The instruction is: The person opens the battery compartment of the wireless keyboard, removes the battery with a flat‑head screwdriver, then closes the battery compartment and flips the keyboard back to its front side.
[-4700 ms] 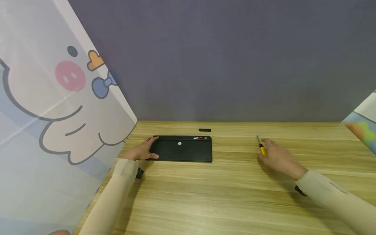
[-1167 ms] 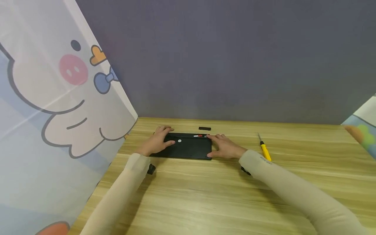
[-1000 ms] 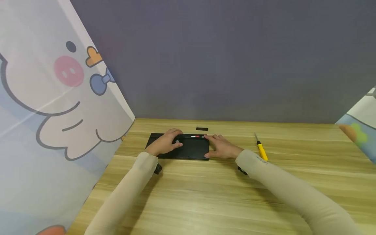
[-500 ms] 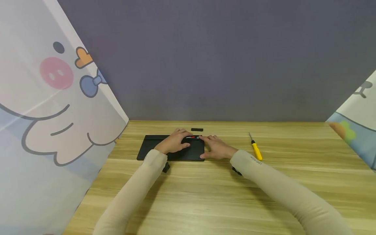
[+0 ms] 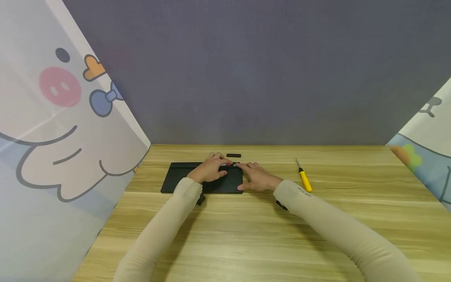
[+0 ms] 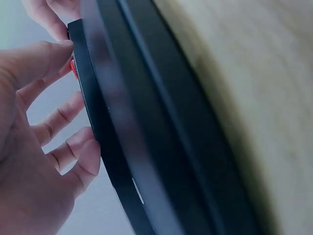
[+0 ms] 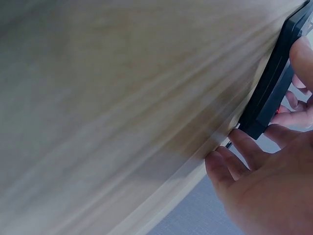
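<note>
A flat black device lies face down on the wooden table. My left hand rests on its right half, fingertips by a small red part at the far edge. In the left wrist view the fingers press on the black device near the red part. My right hand lies against the device's right end, thumb at the near corner, fingers at the far corner. The right wrist view shows this right hand beside the black corner.
A yellow-handled screwdriver lies on the table right of my right hand. A small black piece sits just behind the device. Cartoon-printed screens stand at the left and right, with a grey wall behind.
My right hand left the screwdriver on the table and came to the device's right end. My left hand slid from the left end along the device to the red part.
</note>
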{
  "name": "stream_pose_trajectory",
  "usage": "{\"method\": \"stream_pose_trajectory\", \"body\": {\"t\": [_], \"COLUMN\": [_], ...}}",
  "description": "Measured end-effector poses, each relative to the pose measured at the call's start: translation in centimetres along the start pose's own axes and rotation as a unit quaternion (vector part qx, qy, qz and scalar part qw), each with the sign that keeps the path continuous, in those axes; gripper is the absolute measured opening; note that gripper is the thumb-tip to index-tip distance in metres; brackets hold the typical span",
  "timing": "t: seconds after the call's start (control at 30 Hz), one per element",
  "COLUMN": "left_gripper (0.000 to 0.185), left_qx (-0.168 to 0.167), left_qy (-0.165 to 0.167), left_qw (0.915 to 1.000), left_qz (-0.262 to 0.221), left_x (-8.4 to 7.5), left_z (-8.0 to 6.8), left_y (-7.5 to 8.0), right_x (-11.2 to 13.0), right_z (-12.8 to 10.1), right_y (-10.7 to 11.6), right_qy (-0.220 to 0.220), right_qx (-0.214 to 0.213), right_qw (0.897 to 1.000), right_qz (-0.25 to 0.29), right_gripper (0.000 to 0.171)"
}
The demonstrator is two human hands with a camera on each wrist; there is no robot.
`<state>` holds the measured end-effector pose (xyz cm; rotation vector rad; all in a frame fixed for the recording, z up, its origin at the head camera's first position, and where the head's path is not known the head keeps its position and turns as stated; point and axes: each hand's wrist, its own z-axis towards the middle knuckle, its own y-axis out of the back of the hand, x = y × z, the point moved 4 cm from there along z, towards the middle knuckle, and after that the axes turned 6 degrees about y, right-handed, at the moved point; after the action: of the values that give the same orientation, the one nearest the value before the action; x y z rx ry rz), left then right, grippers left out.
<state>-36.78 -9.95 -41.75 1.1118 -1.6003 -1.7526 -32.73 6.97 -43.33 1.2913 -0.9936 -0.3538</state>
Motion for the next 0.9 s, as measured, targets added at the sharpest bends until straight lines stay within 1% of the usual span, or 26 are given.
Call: {"method": "stream_pose_trajectory", "body": {"t": [0.27, 0.63, 0.9], "left_gripper": [0.034, 0.033, 0.031], "left_qx": [-0.002, 0.001, -0.007], "left_qy": [0.008, 0.017, 0.007], "left_qw": [1.0, 0.9998, 0.9998], "left_qz": [0.002, 0.005, 0.015], "left_x": [-0.1, -0.06, -0.3], "left_z": [0.12, 0.16, 0.48], "left_y": [-0.01, 0.06, 0.13], "right_x": [0.07, 0.12, 0.04], "right_z": [0.06, 0.04, -0.1], "right_y": [-0.2, -0.16, -0.07], "right_qy": [-0.008, -0.013, -0.006], "right_qx": [0.008, 0.012, 0.003], "right_qw": [1.0, 1.0, 1.0], "right_qz": [0.006, 0.004, -0.004], "right_gripper": [0.085, 0.085, 0.085]}}
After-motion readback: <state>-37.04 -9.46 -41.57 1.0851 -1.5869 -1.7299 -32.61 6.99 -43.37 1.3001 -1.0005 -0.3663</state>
